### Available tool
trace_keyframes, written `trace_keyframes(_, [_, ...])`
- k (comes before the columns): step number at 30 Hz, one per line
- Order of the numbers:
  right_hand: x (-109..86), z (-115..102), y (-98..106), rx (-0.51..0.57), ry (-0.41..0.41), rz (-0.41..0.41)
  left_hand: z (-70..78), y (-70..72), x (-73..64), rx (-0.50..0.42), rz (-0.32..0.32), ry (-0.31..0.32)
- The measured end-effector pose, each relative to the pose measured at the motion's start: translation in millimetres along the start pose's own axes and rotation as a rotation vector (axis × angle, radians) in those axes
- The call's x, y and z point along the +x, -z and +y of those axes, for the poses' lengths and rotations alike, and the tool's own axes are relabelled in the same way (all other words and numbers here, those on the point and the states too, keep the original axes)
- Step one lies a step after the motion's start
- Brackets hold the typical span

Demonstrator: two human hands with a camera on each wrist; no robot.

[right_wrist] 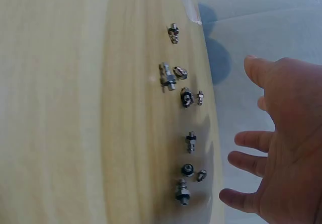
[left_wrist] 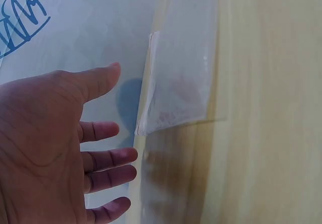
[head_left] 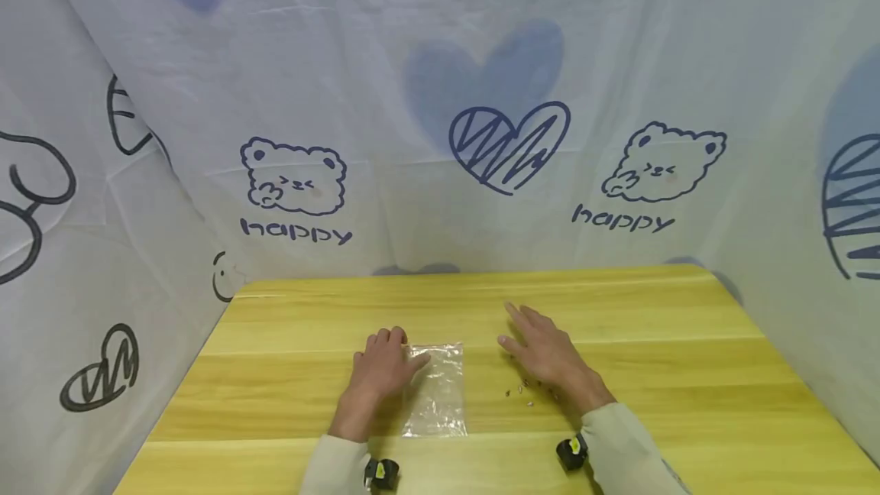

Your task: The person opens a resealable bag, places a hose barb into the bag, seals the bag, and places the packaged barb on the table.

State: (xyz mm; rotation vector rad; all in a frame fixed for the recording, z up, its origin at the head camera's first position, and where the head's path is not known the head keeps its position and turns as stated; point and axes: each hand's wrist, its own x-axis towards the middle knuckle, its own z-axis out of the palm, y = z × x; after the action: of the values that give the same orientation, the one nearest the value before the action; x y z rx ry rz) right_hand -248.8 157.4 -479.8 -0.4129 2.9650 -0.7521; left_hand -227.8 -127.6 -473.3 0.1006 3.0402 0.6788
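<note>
A clear plastic bag (head_left: 440, 399) lies flat on the table, upright in the head view. My left hand (head_left: 381, 367) is at its left side, thumb reaching over the bag's upper part. In the left wrist view, that hand (left_wrist: 50, 148) has its fingers spread, with nothing in them; the bag (left_wrist: 181, 73) appears beyond the fingertips. To the right, my right hand (head_left: 546, 354) hovers with fingers extended, holding nothing. Several small metal threaded fittings (right_wrist: 190, 142) lie scattered beneath it, apart from the fingers of the right hand (right_wrist: 287, 138) in the right wrist view.
The wooden table (head_left: 309, 403) has a pale fabric curtain (head_left: 392, 121) behind it and at both sides, printed with hearts and bears. Black wrist cameras (head_left: 572, 452) sit on both sleeves.
</note>
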Motion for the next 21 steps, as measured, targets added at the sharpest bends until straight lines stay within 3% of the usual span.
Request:
trace_keyframes(6, [1.1,-2,-6,0.008,0.003,-0.023,-0.6,2.5,-4.3,0.010,-0.014,-0.023])
trace_keyframes(21, [2.5,-11,-14,-0.012,0.055,-0.067,-1.8,4.4,-14.9,0.016,-0.140,-0.065])
